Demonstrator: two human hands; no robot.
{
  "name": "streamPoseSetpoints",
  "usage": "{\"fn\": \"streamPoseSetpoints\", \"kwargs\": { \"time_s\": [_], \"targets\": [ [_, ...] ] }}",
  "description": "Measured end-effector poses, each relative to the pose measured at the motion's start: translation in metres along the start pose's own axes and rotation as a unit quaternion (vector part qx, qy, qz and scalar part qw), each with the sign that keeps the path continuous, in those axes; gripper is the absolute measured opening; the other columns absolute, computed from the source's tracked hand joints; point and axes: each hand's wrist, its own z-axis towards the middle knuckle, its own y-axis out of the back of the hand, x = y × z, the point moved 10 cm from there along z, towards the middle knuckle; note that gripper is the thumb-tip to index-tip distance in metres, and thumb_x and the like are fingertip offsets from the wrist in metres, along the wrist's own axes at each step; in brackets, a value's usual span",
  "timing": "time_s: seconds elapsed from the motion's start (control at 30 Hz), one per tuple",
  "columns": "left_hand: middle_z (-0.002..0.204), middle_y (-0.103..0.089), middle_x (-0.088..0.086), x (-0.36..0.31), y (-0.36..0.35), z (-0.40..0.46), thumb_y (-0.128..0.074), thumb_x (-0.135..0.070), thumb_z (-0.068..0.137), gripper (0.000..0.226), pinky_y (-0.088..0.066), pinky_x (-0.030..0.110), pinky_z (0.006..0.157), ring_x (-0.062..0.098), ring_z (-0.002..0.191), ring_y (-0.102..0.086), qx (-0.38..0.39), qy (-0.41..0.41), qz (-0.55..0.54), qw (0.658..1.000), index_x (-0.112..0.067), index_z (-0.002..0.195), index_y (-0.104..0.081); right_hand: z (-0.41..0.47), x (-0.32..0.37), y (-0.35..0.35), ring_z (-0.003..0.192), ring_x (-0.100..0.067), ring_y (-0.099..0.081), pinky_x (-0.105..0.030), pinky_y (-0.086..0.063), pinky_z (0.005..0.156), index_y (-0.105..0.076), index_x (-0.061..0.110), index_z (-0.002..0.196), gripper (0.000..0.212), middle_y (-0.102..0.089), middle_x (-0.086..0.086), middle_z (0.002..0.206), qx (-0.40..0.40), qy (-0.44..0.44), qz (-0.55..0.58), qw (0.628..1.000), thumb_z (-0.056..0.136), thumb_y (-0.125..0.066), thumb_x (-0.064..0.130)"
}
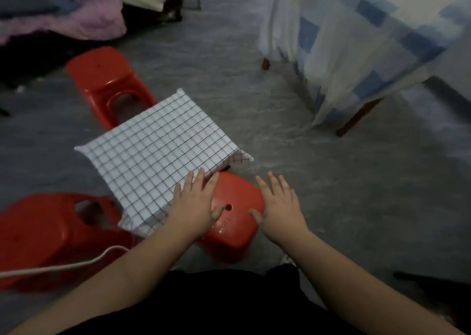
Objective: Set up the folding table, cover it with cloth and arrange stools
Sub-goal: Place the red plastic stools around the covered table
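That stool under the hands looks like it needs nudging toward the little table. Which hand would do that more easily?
Probably the right hand: it lies flat on the stool's outer side, away from the table, so it can push inward. The left hand sits partly over the cloth's edge.

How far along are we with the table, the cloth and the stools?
Done: the small table stands with the checked cloth spread over it. In hand: both palms rest flat on the near red stool, left hand and right hand, with no grip, at the table's edge. Left: the far stool and the left stool may need squaring up.
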Motion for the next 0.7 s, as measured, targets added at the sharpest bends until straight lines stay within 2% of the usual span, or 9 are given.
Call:
{"fn": "streamPoseSetpoints", "kwargs": {
  "time_s": [0.13, 0.27, 0.4, 0.7],
  "targets": [
    [0.166, -0.008, 0.008, -0.017, -0.024, -0.017, -0.044, -0.064, 0.092, 0.083, -0.016, 0.055, 0.121, 0.033, 0.152, -0.007, -0.020, 0.150, -0.080, 0.985, -0.030, 0.157, -0.006, 0.034, -0.016, 0.000, 0.152, -0.027, 0.002, -0.053, -0.013, 0.121, -0.005, 0.032, 0.157, 0.083, -0.001, -0.002, 0.166, 0.082, 0.140, -0.039, 0.986, 0.092, -0.050, 0.055],
    [0.164, -0.017, 0.013, -0.035, -0.053, -0.037, -0.052, -0.057, 0.091, 0.083, -0.026, 0.054, 0.118, 0.034, 0.150, -0.016, -0.035, 0.256, -0.152, 0.954, -0.027, 0.157, -0.012, 0.061, -0.025, -0.001, 0.152, -0.029, -0.004, -0.052, -0.016, 0.121, -0.009, 0.029, 0.157, 0.082, -0.007, -0.002, 0.166, 0.118, 0.246, -0.055, 0.961, 0.092, -0.052, 0.054],
    [0.164, -0.015, 0.015, -0.044, -0.097, -0.042, -0.055, -0.053, 0.092, 0.081, -0.022, 0.050, 0.120, 0.036, 0.150, -0.014, -0.039, 0.336, -0.219, 0.915, -0.027, 0.157, -0.015, 0.090, -0.037, -0.040, 0.151, -0.031, -0.011, -0.054, -0.022, 0.118, -0.014, 0.029, 0.157, 0.081, -0.016, -0.006, 0.164, 0.145, 0.283, -0.054, 0.947, 0.091, -0.054, 0.054],
    [0.166, 0.010, 0.004, -0.017, -0.246, 0.005, -0.049, -0.058, 0.093, 0.083, -0.017, 0.052, 0.121, 0.030, 0.152, 0.008, -0.081, 0.411, -0.258, 0.871, -0.033, 0.156, -0.002, 0.155, -0.060, -0.199, 0.151, -0.031, -0.003, -0.045, -0.012, 0.122, -0.011, 0.031, 0.157, 0.084, -0.008, -0.003, 0.166, 0.169, 0.333, -0.073, 0.925, 0.091, -0.059, 0.050]
  ]
}}
